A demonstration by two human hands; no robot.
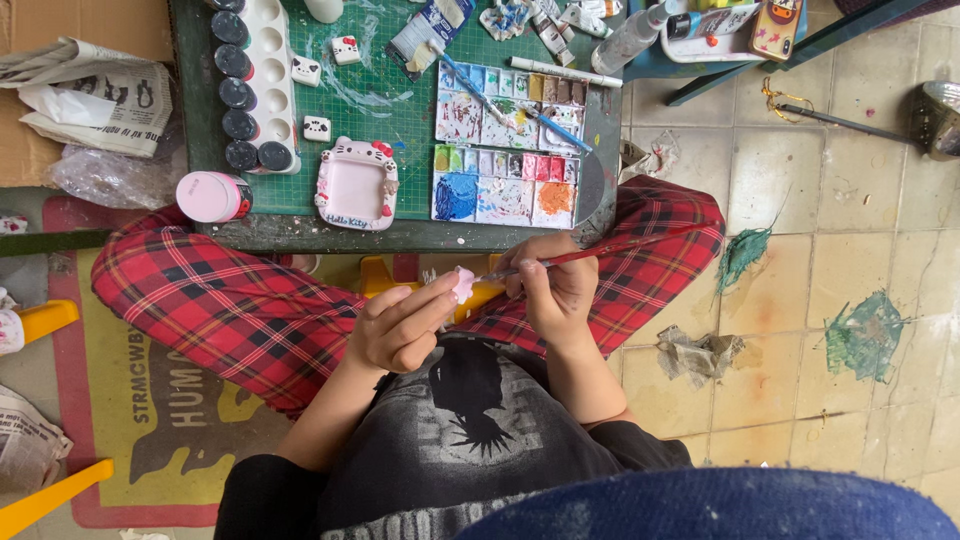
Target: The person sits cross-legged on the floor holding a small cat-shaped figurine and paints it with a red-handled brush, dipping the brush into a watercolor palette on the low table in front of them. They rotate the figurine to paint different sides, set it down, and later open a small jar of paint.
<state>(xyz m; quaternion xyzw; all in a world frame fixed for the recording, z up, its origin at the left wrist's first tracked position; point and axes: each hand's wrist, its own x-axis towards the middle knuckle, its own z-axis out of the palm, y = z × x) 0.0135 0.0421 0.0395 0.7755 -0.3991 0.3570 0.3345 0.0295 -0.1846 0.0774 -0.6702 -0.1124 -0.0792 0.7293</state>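
I sit cross-legged in my red checked trousers [240, 310], and my hands meet in my lap, at about six o'clock from the low table [300, 235].

My left hand [400, 330] has its fingers curled shut around a small pink figure [463, 284]. I pinch it up near my fingertips so the top pokes out and the brush can get at it. I hold it close to my tummy so it does not wobble.

My right hand [555, 290] is closed tight on a thin red paintbrush [600, 252]. The handle sticks out toward two o'clock, and the tip touches the little figure or sits just beside it; I cannot tell which.

The figure looks pale pink, small and bumpy. It is too tiny for me to tell its shape.

The paint palette [505, 150], with blue, orange and green squares, sits at twelve o'clock from my hands, near enough to dip the brush. A pink cat-shaped frame [357, 185] lies at eleven o'clock, and a pink jar [212, 196] is farther off at ten o'clock.
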